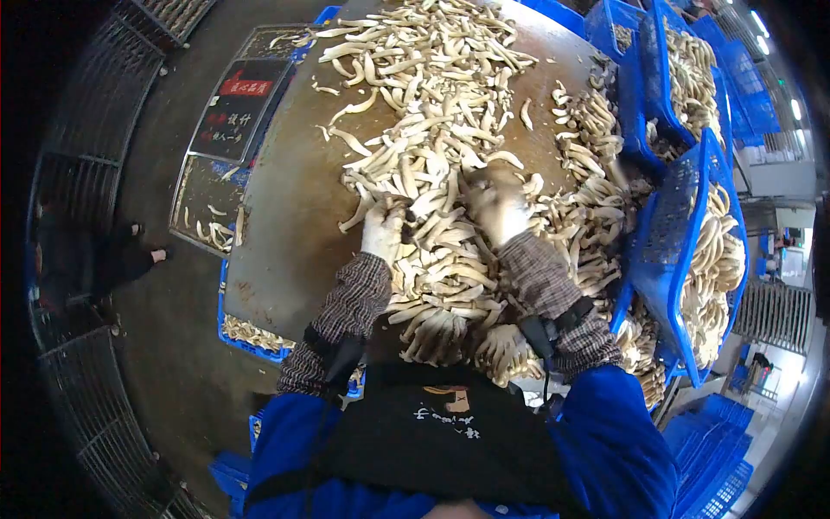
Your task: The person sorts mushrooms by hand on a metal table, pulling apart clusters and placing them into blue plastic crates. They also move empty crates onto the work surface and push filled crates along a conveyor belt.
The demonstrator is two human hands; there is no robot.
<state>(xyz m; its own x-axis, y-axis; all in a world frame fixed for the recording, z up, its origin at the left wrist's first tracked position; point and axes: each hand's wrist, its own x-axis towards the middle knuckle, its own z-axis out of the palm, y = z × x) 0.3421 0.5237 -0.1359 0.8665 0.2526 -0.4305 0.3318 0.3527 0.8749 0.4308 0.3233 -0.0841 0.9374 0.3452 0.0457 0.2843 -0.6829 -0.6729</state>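
Observation:
Long pale mushrooms [424, 156] lie in a thick heap down the middle of the metal table [294, 199]. My left hand [381, 228], in a whitish glove with dark, soiled fingertips, is at the left side of the heap. Its fingers are curled together among the mushrooms, and what they hold is hidden. Motion blurs my right hand [497, 206], also gloved, over the heap's right side; its fingers cannot be made out. Bunched mushroom clusters [435, 336] sit at the near edge, close to my apron [450, 432]. More clusters [596, 199] line the right side.
Blue crates [683, 251] filled with mushrooms stand along the table's right edge. Stacked blue crates [713, 454] are at lower right. A blue crate [259, 344] with mushroom pieces sits below the left edge. Metal racks [91, 199] and a person in dark clothes [82, 259] are at far left.

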